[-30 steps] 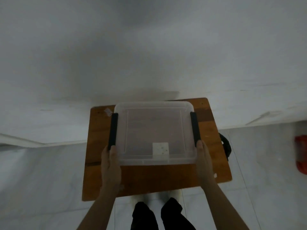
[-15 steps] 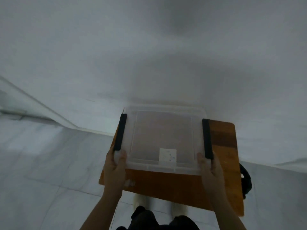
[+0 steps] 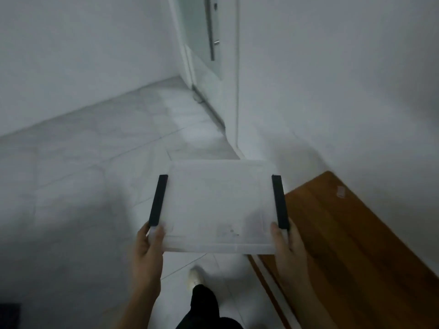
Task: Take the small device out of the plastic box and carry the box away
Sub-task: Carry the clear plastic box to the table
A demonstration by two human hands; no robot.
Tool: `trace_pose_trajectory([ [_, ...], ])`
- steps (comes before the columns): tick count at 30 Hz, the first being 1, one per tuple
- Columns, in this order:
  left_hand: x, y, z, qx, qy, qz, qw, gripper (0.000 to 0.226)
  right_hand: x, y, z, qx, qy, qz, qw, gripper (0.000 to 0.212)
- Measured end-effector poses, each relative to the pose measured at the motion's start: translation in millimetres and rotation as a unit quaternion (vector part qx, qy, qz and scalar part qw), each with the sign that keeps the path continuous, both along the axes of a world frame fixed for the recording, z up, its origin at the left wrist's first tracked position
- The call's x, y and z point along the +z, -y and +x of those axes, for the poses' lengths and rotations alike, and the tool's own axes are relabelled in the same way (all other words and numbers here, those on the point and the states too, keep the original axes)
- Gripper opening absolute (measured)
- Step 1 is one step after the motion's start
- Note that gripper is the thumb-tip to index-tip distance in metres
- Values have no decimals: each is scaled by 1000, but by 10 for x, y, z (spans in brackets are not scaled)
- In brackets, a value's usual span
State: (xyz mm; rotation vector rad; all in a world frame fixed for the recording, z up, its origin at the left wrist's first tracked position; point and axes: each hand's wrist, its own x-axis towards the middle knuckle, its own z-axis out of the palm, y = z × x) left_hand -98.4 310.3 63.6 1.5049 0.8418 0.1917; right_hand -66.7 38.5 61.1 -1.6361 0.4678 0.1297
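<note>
Both hands, left hand (image 3: 148, 243) and right hand (image 3: 285, 243), clamp the plastic box (image 3: 218, 205) at its near corners. Hold it level and mind the wooden table (image 3: 344, 233) edge.

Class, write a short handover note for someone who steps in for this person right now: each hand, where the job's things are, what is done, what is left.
Left hand: shut on the near left corner of the plastic box.
Right hand: shut on the near right corner.
Box: lifted, level, over the tiled floor, left of the wooden table. Lid on, black clips at both sides.
Small device: not clearly visible; only a faint pale patch near the front edge.
Done: box off the table.
Left: carry it onward, perhaps toward the door.
</note>
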Motion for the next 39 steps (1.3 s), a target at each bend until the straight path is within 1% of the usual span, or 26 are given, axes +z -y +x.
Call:
trace_pose_trajectory([
  [3, 6, -641, -82, 86, 38, -13, 995, 18, 61, -770, 308, 66, 4, -9, 998, 32],
  [5, 35, -1097, -98, 120, 60, -14, 991, 20, 132, -1321, 530, 102, 10, -18, 995, 33],
  [8, 131, -1806, -90, 167, 88, -12, 982, 30, 251, -2172, 857, 145, 35, -19, 989, 40],
  [13, 400, -2873, 27, 242, 123, 4, 962, 20, 484, -3491, 1346, 225, 60, -12, 972, 40],
  [16, 458, -3455, 118, 258, 136, 11, 956, 29, 558, -4171, 1560, 262, 66, 4, 963, 38],
  [19, 411, -4045, 321, 289, 137, 21, 947, 26, 522, -4828, 1850, 282, 69, 6, 957, 34],
  [22, 298, -4664, 603, 317, 142, 10, 938, 28, 420, -5523, 2202, 298, 70, 14, 952, 31],
  [25, 215, -5382, 994, 341, 136, 17, 930, 25, 300, -6364, 2646, 317, 72, 23, 945, 31],
  [27, 198, -5902, 1252, 361, 125, 15, 924, 29, 268, -6999, 2972, 334, 66, 31, 940, 30],
  [30, 343, -6715, 1513, 388, 101, 18, 916, 60, 280, -8031, 3442, 379, 48, 47, 923, 32],
  [31, 422, -6975, 1561, 404, 95, 23, 909, 65, 323, -8380, 3553, 398, 49, 51, 915, 36],
  [32, 501, -7234, 1588, 423, 91, 29, 901, 65, 378, -8732, 3639, 420, 51, 47, 905, 39],
  [34, 620, -7786, 1577, 470, 90, 39, 877, 59, 452, -9524, 3765, 466, 49, 51, 882, 41],
  [35, 693, -7882, 1598, 475, 92, 49, 874, 52, 504, -9705, 3786, 474, 49, 53, 877, 41],
  [36, 749, -8064, 1594, 487, 103, 55, 866, 42, 564, -10016, 3813, 498, 51, 60, 864, 42],
  [38, 761, -8493, 1504, 533, 117, 66, 835, 28, 607, -10733, 3833, 551, 57, 59, 830, 43],
  [39, 742, -8703, 1465, 555, 123, 70, 820, 26, 628, -11078, 3832, 571, 58, 58, 817, 40],
])
